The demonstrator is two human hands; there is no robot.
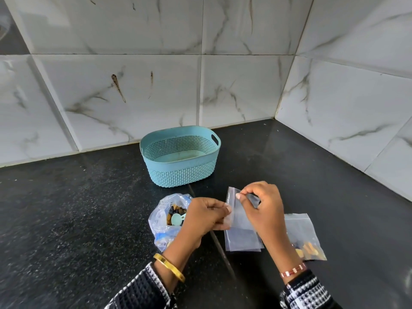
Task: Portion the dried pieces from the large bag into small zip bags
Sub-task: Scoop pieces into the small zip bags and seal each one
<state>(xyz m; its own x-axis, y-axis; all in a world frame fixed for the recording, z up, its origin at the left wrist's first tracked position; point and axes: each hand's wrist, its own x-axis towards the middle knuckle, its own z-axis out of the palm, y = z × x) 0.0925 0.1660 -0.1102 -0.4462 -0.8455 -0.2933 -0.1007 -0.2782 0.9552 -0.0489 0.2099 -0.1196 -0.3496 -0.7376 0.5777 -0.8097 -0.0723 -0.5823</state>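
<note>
Both hands (234, 210) pinch a small zip bag (239, 216) between them.

The large clear bag (163, 221) lay open on the desk (89, 208), holding dark and tan dried pieces (176, 209) and a teal scoop (177, 217). An empty small zip bag (239, 216) stood upright just right of it. A filled zip bag (304, 238) lay flat farther right.

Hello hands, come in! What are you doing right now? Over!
Left hand and right hand pinching an empty zip bag, pulling its mouth open. Big bag open, scoop inside. One filled bag lying right. Nothing blocking.

Teal basket (180, 172) — perforated, black speckled counter (89, 208)
</note>
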